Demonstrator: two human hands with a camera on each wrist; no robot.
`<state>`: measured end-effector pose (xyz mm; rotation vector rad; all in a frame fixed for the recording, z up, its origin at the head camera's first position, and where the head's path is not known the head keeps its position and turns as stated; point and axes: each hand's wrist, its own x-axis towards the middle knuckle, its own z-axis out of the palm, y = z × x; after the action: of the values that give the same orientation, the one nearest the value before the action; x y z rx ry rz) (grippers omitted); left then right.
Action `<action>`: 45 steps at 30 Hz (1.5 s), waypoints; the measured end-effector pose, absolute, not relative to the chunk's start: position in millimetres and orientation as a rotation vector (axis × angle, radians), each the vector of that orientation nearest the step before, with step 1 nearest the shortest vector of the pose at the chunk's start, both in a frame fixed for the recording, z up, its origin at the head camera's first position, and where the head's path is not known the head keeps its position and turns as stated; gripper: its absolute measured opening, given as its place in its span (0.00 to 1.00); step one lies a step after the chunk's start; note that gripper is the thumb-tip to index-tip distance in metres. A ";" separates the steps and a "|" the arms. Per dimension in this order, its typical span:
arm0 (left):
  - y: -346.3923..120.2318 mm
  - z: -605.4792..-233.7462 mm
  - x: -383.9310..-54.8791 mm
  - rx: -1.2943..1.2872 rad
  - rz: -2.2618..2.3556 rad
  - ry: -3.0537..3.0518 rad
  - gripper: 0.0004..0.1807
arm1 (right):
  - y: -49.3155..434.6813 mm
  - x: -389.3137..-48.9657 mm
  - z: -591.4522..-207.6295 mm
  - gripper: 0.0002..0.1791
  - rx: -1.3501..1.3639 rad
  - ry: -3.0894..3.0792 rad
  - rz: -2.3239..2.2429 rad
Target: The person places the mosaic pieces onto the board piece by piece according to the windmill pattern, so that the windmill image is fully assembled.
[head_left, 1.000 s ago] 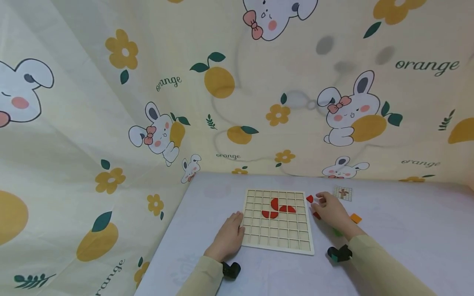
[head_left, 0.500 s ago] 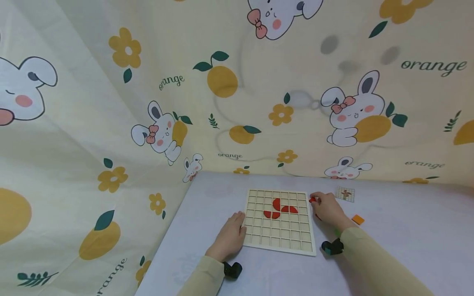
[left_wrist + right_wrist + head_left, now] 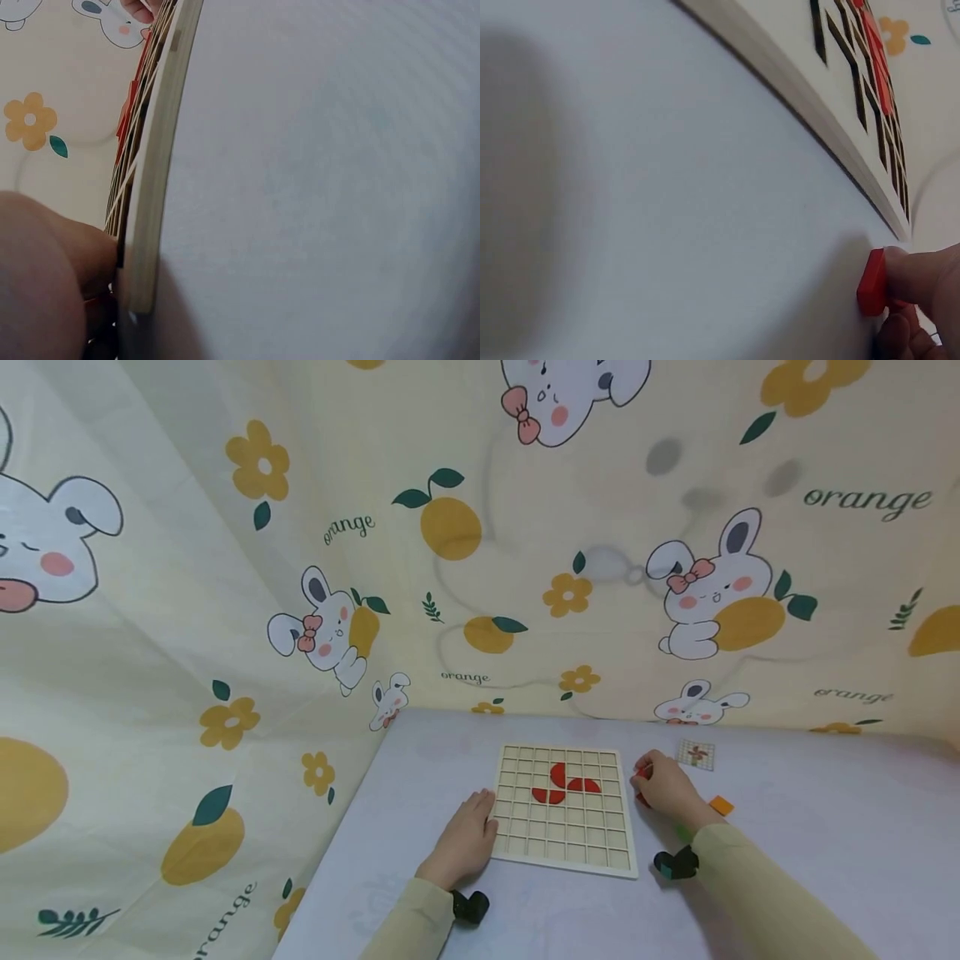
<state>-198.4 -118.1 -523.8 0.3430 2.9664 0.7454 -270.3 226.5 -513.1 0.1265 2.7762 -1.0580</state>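
Observation:
A square wooden grid board [image 3: 562, 852] lies on the table, with several red quarter-round tiles [image 3: 558, 774] set in its upper middle cells. My left hand [image 3: 463, 843] rests along the board's left edge, fingers straight; its thumb [image 3: 90, 255] is at the rim in the left wrist view. Just right of the board, my right hand [image 3: 666, 783] pinches a red tile [image 3: 871, 285] between thumb and fingers, close over the tabletop. Another red tile [image 3: 642, 799] shows beneath that hand, partly hidden by it.
Behind my right hand lies a small pattern card [image 3: 697, 754] with a pinwheel figure on a grid. An orange tile [image 3: 722, 806] is right of the wrist, and a green tile [image 3: 683, 833] is partly covered by the forearm. A printed cloth [image 3: 480, 593] hangs behind the table.
My right hand has closed its fingers on the red tile by the board's right edge and drawn it slightly right, away from the board. The left hand stays on the board's edge.

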 end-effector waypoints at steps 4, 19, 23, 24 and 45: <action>-119.0 -525.9 -198.8 0.330 0.737 2.955 0.28 | 227.1 -263.2 -509.5 0.11 0.123 2.777 -1.097; -122.6 -523.3 -199.9 0.341 0.737 2.973 0.27 | 213.0 -242.2 -486.8 0.08 -0.100 2.778 -1.169; -123.6 -525.8 -200.8 0.344 0.729 2.978 0.27 | 197.5 -239.3 -484.6 0.06 -0.176 2.747 -1.123; -123.7 -526.3 -200.8 0.342 0.727 2.977 0.28 | 193.0 -238.7 -484.4 0.06 -0.197 2.741 -1.121; -120.9 -528.1 -200.9 0.386 0.732 2.982 0.27 | 143.7 -234.6 -501.9 0.07 -0.222 2.822 -1.103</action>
<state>-200.9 -120.9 -528.1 0.3856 2.9824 0.7319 -234.6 143.7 -501.9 -0.2219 2.8224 -1.1025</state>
